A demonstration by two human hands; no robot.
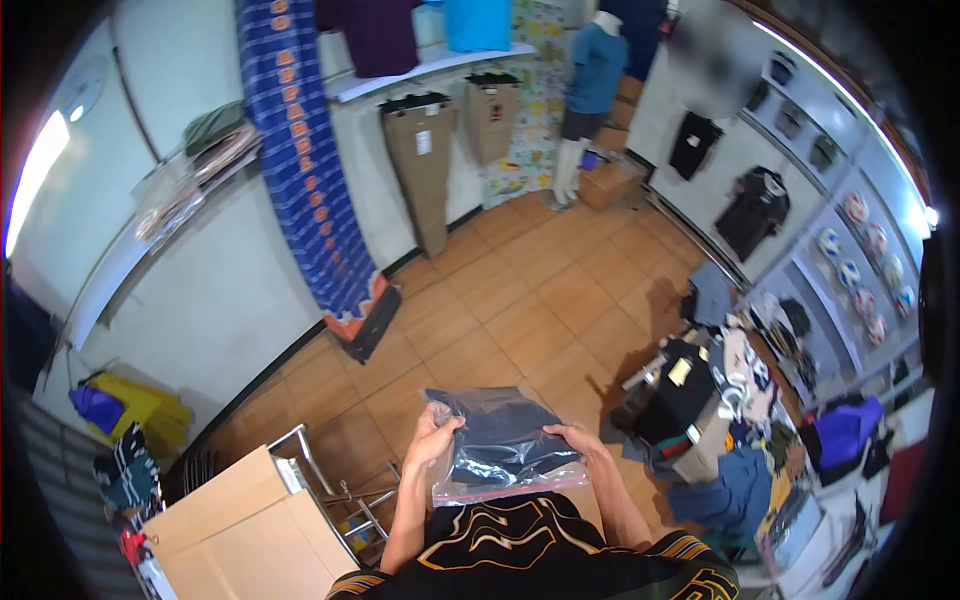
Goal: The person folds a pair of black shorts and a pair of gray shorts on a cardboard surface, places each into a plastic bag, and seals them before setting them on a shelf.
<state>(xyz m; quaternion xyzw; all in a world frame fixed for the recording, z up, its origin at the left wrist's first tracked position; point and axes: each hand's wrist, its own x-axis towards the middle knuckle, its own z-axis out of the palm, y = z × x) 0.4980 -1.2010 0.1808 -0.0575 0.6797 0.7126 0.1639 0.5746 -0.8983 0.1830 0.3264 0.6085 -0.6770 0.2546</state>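
Tiled floor (520,310) runs from the person to the far wall. Far left of centre, tall blue banner (305,170) stands on it, base angled toward the room. Left wall: shelf (100,290) with folded clothes (215,145), some in clear wrap. Far wall: two pairs of tan pants (418,165) hang below a ledge (440,72); mannequin (597,70) in blue top and dark shorts stands right of them, brown cartons (612,185) beside it. Right wall: dark shirts (755,212) hung up, balls (850,272) racked nearer. Near right, big messy clothes pile (710,410) sits beside the right arm. Near left, tan panel (250,530) and metal frame (305,445) flank the left arm; yellow cloth (165,410) behind, further left.

Clear bag (510,494) is near centre, held in front of the chest above the floor. Dark folded garment (500,435) inside, fills most of it; red strip along the near edge.

Left hand (435,437) pinches the bag's left side, thumb on top, fingers curled, gap narrow. Right hand (578,440) holds the right side, thumb on top; its other fingers mostly hidden, can't tell how curled.
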